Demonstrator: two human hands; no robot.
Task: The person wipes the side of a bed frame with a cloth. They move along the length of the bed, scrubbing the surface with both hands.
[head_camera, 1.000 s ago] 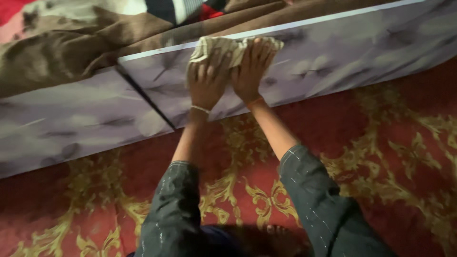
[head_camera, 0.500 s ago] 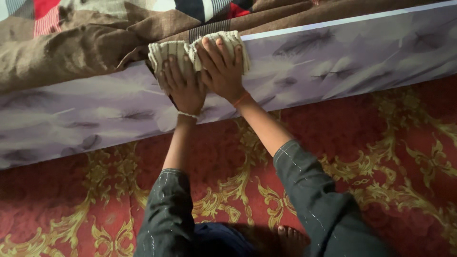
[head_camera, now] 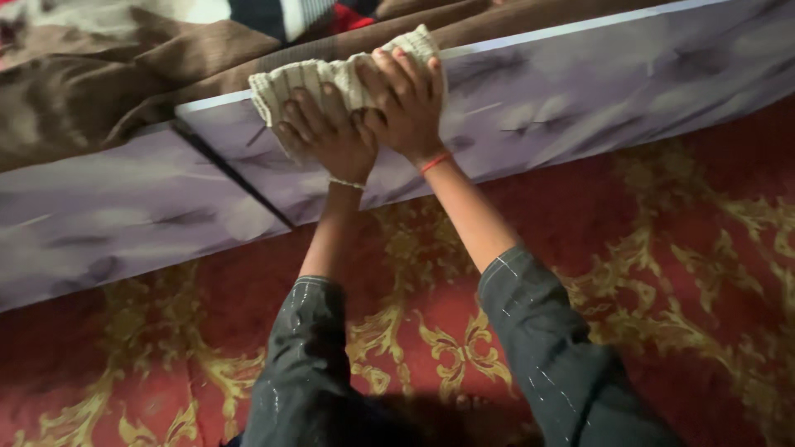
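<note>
Two hands are pressed side by side on a ribbed cream cloth [head_camera: 331, 79] against the side of a bed. At the far left, a rumpled brown blanket [head_camera: 91, 91] is seen lying on top of the bed, with a patch of striped red, white and dark fabric [head_camera: 290, 15] above it near the upper edge. Below the blanket, the grey-purple side panel [head_camera: 108, 215] of the bed, printed with a feather-like pattern, is crossed by a dark slanting seam [head_camera: 232, 178] where two sections meet. Just right of that seam, the cloth is bunched along the pale top edge of the panel. The left hand [head_camera: 331, 136] is laid flat on the lower left part of the cloth, fingers spread and pressed down, a thin bracelet seen at the wrist. Touching it on the right, the right hand [head_camera: 410, 103] is pressed on the cloth's upper right part, fingers reaching up to the panel's edge, a red thread seen at the wrist. Neither hand is closed around the cloth; both are flattened on it. Both forearms are covered lower down by dark sleeves [head_camera: 546, 364]. A red carpet [head_camera: 704, 248] with gold scrollwork is spread under the arms and out to the right.
</note>
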